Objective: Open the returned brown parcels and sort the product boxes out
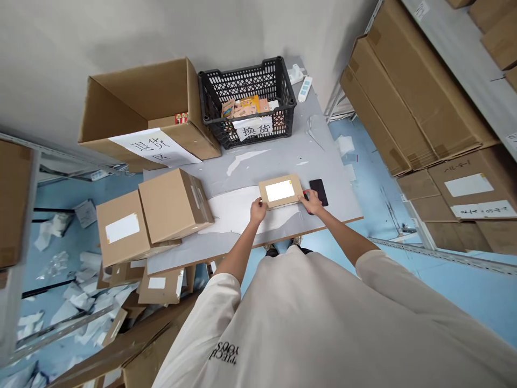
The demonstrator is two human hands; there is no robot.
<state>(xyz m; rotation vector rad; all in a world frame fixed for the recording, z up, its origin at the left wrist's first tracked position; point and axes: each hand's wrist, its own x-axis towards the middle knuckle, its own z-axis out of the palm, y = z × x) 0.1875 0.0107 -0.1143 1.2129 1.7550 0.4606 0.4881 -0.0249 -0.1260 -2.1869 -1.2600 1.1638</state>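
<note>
A small, flat cardboard box [268,199] with a blanked-out white label lies near the front of the table. My left hand [258,210] is closed on its lower left corner. My right hand [312,202] is closed at the box's right end, its thumb against the cardboard. A slim red-and-black tool, mostly covered by the fingers, shows on either side of that hand; its exact kind I cannot make out. Just beyond the right hand lies a dark phone [319,191]. White paper [232,210] is spread on the table under and left of the box.
A black plastic crate [250,132] with small packages and a large open carton [133,129] stand at the back. Two closed cartons [165,207] sit at the table's left. A power strip [306,89] lies at the back right. Shelves with cartons [404,108] flank the right.
</note>
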